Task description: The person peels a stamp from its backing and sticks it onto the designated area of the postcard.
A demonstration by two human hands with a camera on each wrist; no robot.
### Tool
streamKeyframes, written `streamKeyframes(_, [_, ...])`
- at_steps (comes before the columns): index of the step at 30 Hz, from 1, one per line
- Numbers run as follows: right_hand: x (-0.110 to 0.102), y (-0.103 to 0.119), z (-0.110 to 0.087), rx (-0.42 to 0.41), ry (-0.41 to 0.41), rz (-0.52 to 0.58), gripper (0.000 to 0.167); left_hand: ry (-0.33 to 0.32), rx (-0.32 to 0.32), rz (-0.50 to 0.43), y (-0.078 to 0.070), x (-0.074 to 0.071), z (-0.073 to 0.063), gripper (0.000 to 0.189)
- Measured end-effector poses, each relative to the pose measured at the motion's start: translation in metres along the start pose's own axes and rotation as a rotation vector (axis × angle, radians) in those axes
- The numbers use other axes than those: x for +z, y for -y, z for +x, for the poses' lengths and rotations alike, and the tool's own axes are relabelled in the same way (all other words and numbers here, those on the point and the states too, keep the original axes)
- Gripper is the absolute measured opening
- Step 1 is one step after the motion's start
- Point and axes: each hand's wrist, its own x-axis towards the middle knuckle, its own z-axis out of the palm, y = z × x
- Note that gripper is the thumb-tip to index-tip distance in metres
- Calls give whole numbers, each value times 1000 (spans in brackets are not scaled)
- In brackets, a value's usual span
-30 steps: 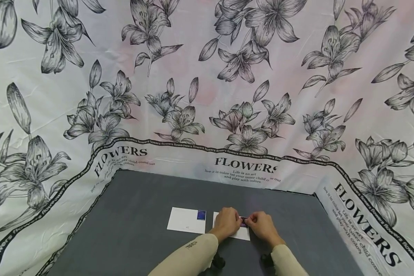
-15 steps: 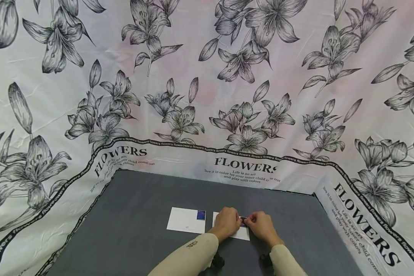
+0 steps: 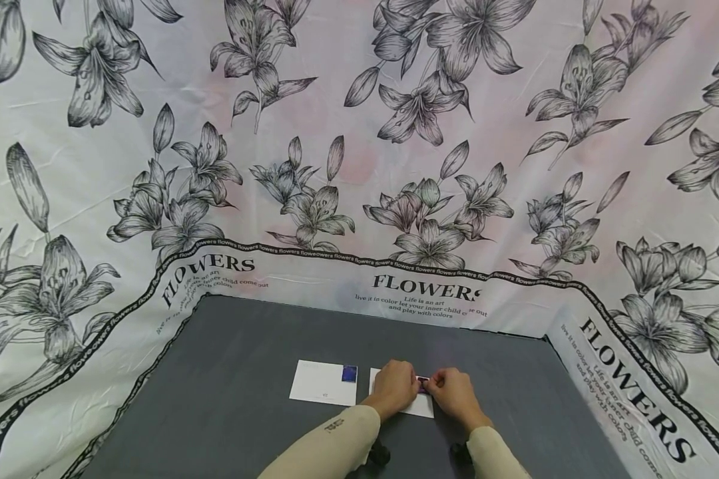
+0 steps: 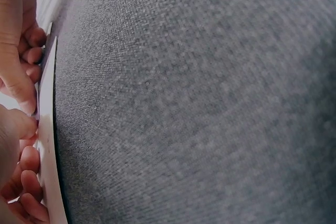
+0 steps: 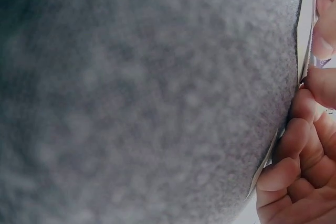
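Two white cards lie side by side on a grey surface. Over the right card point(image 3: 421, 406), in the head view, my two hands meet at a small dark purple stamp point(image 3: 423, 383) near its upper right part. My left hand point(image 3: 395, 386) pinches the stamp's left side, while my right hand point(image 3: 457, 394) pinches its right side. Both thumbs nearly touch, and the other fingers curl low against the card. Most of the stamp is hidden by fingertips. In the left wrist view the card's edge point(image 4: 50, 145) runs just beside the fingers.
The left card point(image 3: 316, 383) bears a blue stamp point(image 3: 349, 374) in its upper right corner. Grey cloth-like tabletop point(image 3: 245, 352) surrounds both cards. A white floral curtain point(image 3: 359, 219) hangs behind and along the sides.
Both hands stay at the purple stamp with barely any movement. The left card lies as before.
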Motion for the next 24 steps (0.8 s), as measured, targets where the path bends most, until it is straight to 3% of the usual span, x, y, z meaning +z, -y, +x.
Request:
streamKeyframes(8, [0,1,0,17,5,3,20,14,-1,1,0,-1,-3,28])
streamKeyframes(15, [0,3,-1,-30,-40,-25,23,-12,51,45,0,2,-3,17])
streamKeyframes(24, [-1,5,0,-49,8,-91,13,41,50,81,-4,-2,-3,6])
